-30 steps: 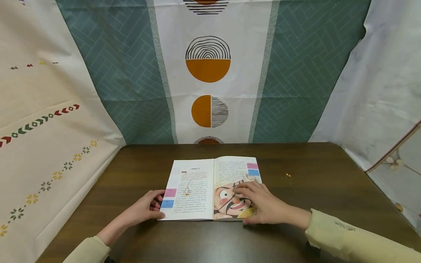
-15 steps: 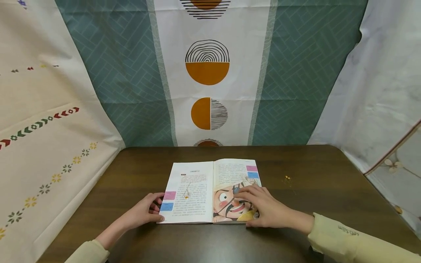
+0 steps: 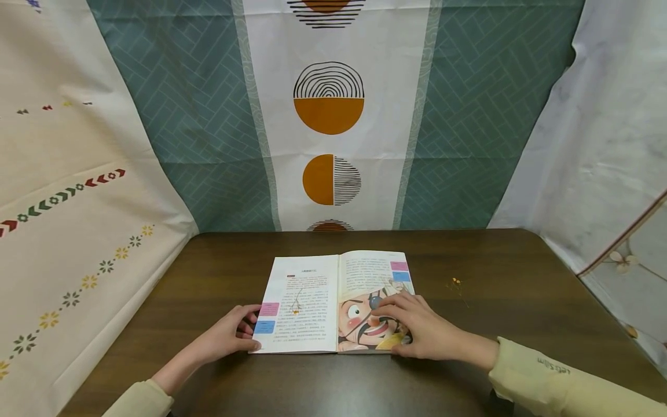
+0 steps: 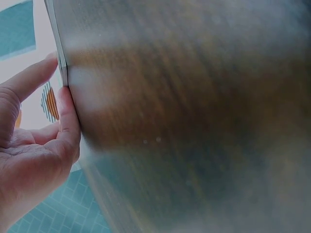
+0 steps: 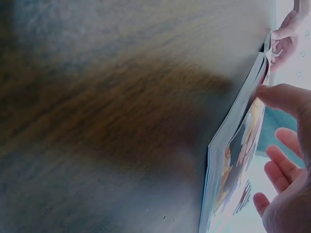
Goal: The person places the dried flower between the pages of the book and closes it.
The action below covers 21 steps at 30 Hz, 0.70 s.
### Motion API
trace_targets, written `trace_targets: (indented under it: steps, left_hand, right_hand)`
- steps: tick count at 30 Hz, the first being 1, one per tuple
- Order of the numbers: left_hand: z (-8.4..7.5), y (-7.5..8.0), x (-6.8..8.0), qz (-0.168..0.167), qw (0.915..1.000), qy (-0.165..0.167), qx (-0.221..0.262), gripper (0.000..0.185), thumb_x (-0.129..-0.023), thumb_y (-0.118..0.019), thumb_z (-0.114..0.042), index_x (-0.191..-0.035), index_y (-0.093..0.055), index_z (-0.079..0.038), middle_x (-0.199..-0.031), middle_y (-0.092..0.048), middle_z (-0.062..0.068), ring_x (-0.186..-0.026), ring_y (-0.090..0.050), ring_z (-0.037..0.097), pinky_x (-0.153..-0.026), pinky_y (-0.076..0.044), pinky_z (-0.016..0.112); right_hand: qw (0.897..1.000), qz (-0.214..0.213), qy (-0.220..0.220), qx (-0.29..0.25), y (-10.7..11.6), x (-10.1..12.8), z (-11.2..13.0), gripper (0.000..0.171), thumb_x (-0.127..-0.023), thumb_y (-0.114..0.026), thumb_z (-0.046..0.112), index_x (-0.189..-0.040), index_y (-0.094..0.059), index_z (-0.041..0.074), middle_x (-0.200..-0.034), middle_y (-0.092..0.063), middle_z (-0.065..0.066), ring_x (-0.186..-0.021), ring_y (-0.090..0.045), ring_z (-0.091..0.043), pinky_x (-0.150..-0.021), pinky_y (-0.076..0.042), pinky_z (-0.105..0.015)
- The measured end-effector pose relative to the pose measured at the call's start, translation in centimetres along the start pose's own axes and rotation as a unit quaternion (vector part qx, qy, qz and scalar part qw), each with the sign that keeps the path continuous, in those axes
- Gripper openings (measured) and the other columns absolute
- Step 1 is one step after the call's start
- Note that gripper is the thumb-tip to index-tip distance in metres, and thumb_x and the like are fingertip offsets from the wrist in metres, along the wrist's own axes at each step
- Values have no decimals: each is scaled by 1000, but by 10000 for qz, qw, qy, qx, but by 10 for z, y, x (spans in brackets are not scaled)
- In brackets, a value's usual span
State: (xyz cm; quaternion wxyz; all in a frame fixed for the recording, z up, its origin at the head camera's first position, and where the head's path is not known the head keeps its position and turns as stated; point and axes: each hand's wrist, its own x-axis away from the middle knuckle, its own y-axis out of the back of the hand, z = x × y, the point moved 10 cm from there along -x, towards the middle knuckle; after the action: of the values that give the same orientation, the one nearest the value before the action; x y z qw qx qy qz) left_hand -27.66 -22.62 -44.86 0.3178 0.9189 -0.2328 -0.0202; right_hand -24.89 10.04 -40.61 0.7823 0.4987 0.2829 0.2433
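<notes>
Both hands are on the open book (image 3: 336, 301), which lies flat near the front middle of the dark wooden bench (image 3: 521, 301). At the book's left edge the left hand (image 3: 229, 335) has its fingers loosely curled, thumb against the lower left corner and fingertips just touching the page margin beside the pink and blue tabs; the wrist view shows the thumb (image 4: 68, 116) pressed to the page edges, steadying rather than clamping. On the book's right page the right hand (image 3: 417, 327) lies with fingers stretched over the cartoon face, and its thumb (image 5: 284, 97) sits at the edge of that page; it holds nothing closed in its grasp.

A small dried sprig (image 3: 297, 302) rests on the book's left page, and another sprig (image 3: 457, 285) lies on the bench to the right of the book, well apart from it.

Judging by this, the step in hand is pressing the pages flat with a sprig laid inside. A next move would call for a gentle, even touch, since the sprig on the page is light and loose and could slide if the page lifts.
</notes>
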Motion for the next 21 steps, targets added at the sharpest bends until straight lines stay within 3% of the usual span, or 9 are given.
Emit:
trace_targets:
  steps: [13,21]
  left_hand:
    - [-1,1,-1,-23,9999,-9,-101,82,-77,-82,-8,-142,-36,13,-112,-46,17,-90,-51,19,-74,-51,23]
    - [-1,0,-1,9,10000,-28,11,81,-78,-81,-7,-142,-35,13,-112,-43,18,-91,-51,18,-74,-52,22]
  right_hand:
    - [10000,20,60,-43,-1,-1,1,67,-72,-87,33,-133,-59,27,-137,-53,5,-128,-44,-16,-98,-36,-49]
    - [9995,107,107,-286,-1,0,2,62,-74,-86,30,-131,-60,27,-137,-54,3,-131,-45,-19,-106,-32,-65]
